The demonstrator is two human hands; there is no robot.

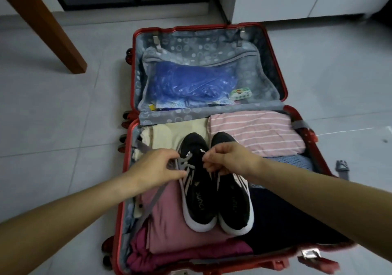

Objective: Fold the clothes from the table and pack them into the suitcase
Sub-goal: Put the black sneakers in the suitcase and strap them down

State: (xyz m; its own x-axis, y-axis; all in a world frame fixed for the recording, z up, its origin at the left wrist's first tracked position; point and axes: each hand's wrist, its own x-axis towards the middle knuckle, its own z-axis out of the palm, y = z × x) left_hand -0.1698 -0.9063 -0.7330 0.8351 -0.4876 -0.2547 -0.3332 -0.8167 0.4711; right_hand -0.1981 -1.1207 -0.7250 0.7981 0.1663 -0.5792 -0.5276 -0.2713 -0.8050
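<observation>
A red suitcase (306, 135) lies open on the floor. Its near half holds folded clothes: a cream piece (167, 131), a pink striped piece (258, 132), a pink piece (167, 213), a magenta piece (186, 253) and a dark navy piece (282, 217). A pair of black sneakers (199, 200) lies on top in the middle. My left hand (157, 166) pinches the grey packing strap (148, 202) at its buckle beside the left shoe. My right hand (228, 158) has its fingers curled at the top edge of the right shoe.
The lid half holds a blue plastic-wrapped bundle (191, 81) behind a mesh divider. Another grey strap with a buckle (342, 167) hangs outside the suitcase's right wall. A wooden table leg (53, 30) stands at the far left on the grey tiled floor.
</observation>
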